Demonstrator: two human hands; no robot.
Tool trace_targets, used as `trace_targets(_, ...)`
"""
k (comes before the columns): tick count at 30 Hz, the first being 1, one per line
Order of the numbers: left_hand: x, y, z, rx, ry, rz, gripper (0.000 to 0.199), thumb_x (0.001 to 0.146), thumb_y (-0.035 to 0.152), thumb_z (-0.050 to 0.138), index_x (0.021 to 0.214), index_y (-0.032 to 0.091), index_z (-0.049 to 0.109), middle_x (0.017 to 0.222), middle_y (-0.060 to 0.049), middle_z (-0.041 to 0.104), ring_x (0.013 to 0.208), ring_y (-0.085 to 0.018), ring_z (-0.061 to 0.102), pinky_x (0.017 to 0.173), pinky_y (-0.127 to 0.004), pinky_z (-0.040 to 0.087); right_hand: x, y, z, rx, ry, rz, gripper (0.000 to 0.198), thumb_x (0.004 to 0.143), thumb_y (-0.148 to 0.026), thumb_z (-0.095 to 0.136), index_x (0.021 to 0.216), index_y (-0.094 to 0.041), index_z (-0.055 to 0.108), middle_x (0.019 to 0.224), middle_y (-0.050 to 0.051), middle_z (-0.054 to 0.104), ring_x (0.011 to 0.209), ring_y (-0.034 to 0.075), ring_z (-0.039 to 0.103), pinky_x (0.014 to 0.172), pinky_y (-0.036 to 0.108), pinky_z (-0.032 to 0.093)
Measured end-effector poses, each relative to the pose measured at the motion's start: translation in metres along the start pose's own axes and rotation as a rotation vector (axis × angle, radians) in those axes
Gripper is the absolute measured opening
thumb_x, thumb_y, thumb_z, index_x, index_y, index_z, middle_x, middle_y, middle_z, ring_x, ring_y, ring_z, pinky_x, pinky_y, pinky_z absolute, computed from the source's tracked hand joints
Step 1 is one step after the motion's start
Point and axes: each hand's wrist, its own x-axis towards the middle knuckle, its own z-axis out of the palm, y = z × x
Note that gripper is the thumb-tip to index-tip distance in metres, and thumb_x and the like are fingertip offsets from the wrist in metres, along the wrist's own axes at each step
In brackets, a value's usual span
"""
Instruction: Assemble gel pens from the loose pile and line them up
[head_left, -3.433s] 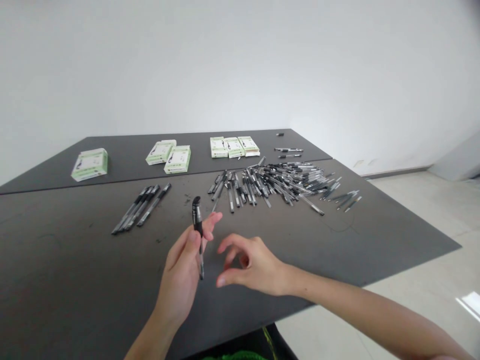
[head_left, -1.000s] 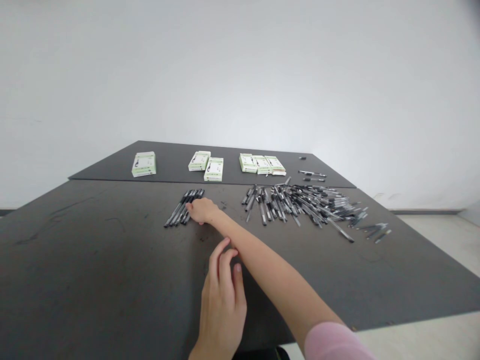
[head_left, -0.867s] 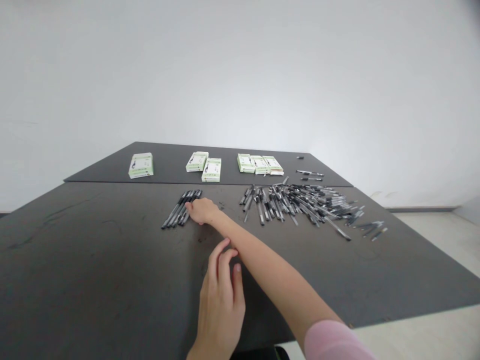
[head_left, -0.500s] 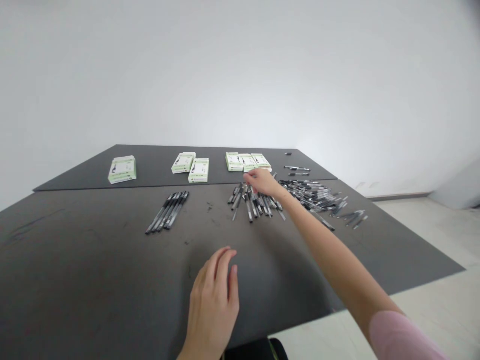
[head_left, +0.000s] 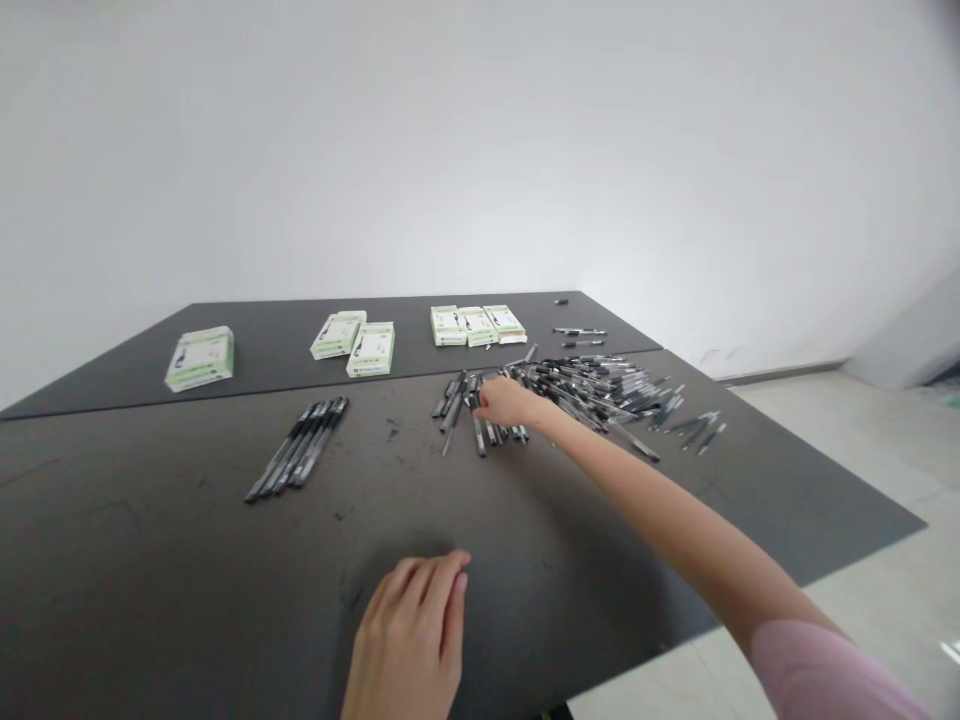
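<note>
My right hand (head_left: 510,402) is down on the near part of a loose heap of black-capped clear pens (head_left: 592,385). Its fingers are bent together on a pen (head_left: 478,432) at the heap's left end, though the hand partly hides the contact. Low in the view, my left hand (head_left: 412,630) hovers over or rests on the dark table, loosely curved, with nothing in it. To the left, several pens (head_left: 300,448) lie side by side in a neat slanted row.
Along the back of the dark table (head_left: 187,560) stand white-and-green pen boxes: one at left (head_left: 201,358), two near the middle (head_left: 371,350) and three further right (head_left: 477,326). A few loose pens (head_left: 579,331) lie at the back right. A pale wall rises behind.
My right hand has come down onto the pens. My left hand has moved lower in the view, its fingers closer together. The view has shifted slightly, while the pen row and boxes look undisturbed.
</note>
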Motion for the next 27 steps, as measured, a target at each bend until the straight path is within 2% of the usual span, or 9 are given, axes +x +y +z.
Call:
trace_targets(9, 0.003, -0.001, 0.002, -0.006, -0.006, -0.025, 0.021, 0.088, 0.028, 0.041, 0.091, 0.025, 0.062, 0.08, -0.001, 0.069, 0.071, -0.018, 0.065, 0.064, -0.033, 0.053, -0.001, -0.017, 0.012, -0.033, -0.037, 0.054, 0.031, 0.088, -0.033, 0.052, 0.114, -0.015, 0.053, 0.115, 0.008, 0.056, 0.098, 0.02, 0.057, 0.082, 0.04, 0.049)
trace_targets(17, 0.003, -0.002, 0.002, -0.104, -0.026, -0.091, 0.019, 0.087, 0.031, 0.044, 0.093, 0.028, 0.062, 0.084, 0.001, 0.069, 0.077, -0.019, 0.065, 0.069, -0.036, 0.053, -0.006, -0.021, 0.013, 0.017, 0.045, 0.041, 0.028, 0.088, -0.032, 0.052, 0.108, -0.014, 0.057, 0.109, 0.008, 0.059, 0.094, 0.019, 0.059, 0.08, 0.038, 0.049)
trace_targets(19, 0.002, -0.006, -0.001, -0.172, 0.003, -0.167, 0.02, 0.087, 0.035, 0.045, 0.094, 0.028, 0.062, 0.088, 0.0, 0.069, 0.082, -0.019, 0.065, 0.074, -0.036, 0.053, -0.021, -0.02, 0.009, 0.041, 0.111, 0.044, 0.025, 0.09, -0.03, 0.048, 0.099, -0.011, 0.061, 0.102, 0.012, 0.063, 0.093, 0.021, 0.06, 0.079, 0.034, 0.046)
trace_targets(21, 0.004, -0.009, -0.005, -0.253, 0.053, -0.307, 0.025, 0.087, 0.041, 0.043, 0.095, 0.028, 0.063, 0.093, -0.001, 0.069, 0.088, -0.02, 0.065, 0.079, -0.038, 0.052, -0.047, -0.022, 0.007, 0.066, 0.188, 0.046, 0.028, 0.091, -0.027, 0.041, 0.09, -0.01, 0.063, 0.093, 0.015, 0.066, 0.091, 0.023, 0.062, 0.074, 0.03, 0.043)
trace_targets(24, 0.012, -0.01, -0.012, -0.434, 0.099, -0.557, 0.037, 0.087, 0.049, 0.038, 0.103, 0.025, 0.062, 0.105, -0.003, 0.068, 0.097, -0.021, 0.063, 0.087, -0.04, 0.049, -0.103, -0.033, 0.013, 0.113, 0.272, 0.03, 0.032, 0.094, -0.03, 0.033, 0.089, -0.015, 0.061, 0.08, 0.01, 0.068, 0.077, 0.019, 0.065, 0.064, 0.026, 0.039)
trace_targets(27, 0.026, 0.001, -0.012, -0.683, 0.062, -0.633, 0.049, 0.086, 0.054, 0.036, 0.115, 0.02, 0.057, 0.114, -0.007, 0.065, 0.105, -0.021, 0.06, 0.092, -0.04, 0.046, -0.157, -0.049, 0.032, 0.24, 0.298, -0.036, 0.027, 0.093, -0.033, 0.035, 0.085, -0.019, 0.057, 0.062, 0.003, 0.065, 0.054, 0.015, 0.061, 0.047, 0.025, 0.031)
